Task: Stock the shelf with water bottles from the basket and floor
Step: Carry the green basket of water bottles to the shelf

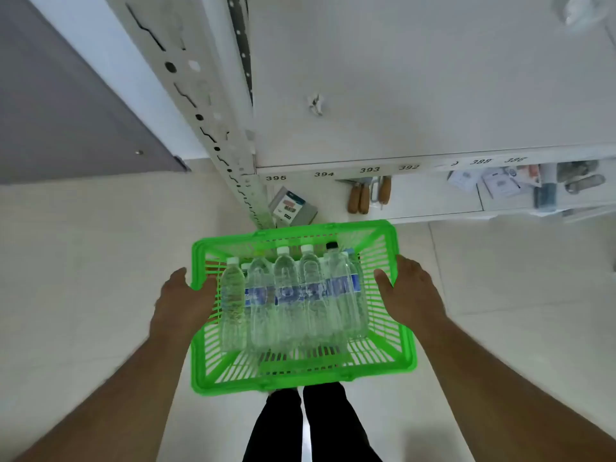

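A bright green plastic basket (405, 348) is held above the floor in front of a white shelf (416, 105). Inside it lie several clear water bottles (286, 295) side by side, most with blue labels and white caps, one with a black cap. My left hand (180, 305) grips the basket's left rim, thumb over the top edge. My right hand (410, 295) grips the right rim the same way. The shelf board above the number strip is bare apart from a small scrap.
The shelf edge carries number tags 395 to 386 (370, 170). On the lower shelf lie a small box (290, 206), wooden-handled tools (363, 195) and packaged goods (520, 185). A perforated white upright (213, 128) stands at left. My legs (310, 425) stand on pale floor tiles.
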A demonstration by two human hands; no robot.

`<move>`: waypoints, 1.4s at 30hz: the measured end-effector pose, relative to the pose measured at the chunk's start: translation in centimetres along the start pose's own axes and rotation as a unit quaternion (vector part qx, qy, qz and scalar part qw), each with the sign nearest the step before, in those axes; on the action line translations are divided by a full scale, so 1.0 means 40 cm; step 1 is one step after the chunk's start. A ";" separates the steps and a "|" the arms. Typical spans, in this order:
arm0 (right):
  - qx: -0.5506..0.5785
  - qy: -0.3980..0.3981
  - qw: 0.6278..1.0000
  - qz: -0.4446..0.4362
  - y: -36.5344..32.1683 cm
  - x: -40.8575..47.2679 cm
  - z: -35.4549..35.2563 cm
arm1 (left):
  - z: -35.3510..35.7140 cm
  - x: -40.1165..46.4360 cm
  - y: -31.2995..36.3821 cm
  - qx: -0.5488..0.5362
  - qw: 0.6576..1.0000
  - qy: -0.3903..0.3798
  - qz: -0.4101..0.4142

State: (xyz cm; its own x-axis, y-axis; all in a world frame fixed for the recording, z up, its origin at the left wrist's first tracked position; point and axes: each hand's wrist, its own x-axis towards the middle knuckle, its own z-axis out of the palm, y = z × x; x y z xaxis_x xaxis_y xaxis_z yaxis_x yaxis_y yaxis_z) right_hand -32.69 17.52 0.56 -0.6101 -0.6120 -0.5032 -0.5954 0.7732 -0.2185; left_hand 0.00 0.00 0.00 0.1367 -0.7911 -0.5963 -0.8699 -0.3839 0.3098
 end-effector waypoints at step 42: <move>0.300 0.056 0.920 0.246 0.330 -0.262 -0.146 | -0.052 -0.199 0.090 0.087 0.988 -0.053 0.116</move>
State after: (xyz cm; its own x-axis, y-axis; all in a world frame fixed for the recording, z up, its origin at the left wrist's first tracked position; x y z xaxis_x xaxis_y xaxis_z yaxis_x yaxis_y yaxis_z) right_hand -37.19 33.16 7.83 -0.7992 -0.1503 -0.5820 0.1421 0.8936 -0.4259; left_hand -3.24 3.94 7.40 -0.1175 -0.7903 -0.6014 -0.9416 -0.1038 0.3204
